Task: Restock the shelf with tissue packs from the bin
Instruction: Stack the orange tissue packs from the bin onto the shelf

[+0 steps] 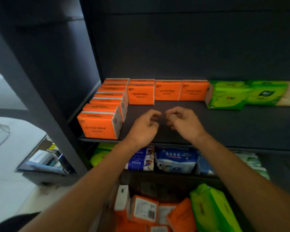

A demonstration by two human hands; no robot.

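Several orange tissue packs stand on the dark shelf: a column runs down its left side and a row lines the back. Green packs stand at the back right. My left hand and my right hand hover side by side over the bare middle of the shelf. Their fingers are loosely curled and neither holds anything. Below, the bin holds more orange packs and a green pack.
The shelf beneath carries blue-and-white packs and green packs. A dark upright post of the shelf unit slants across the left. Light floor lies to the left.
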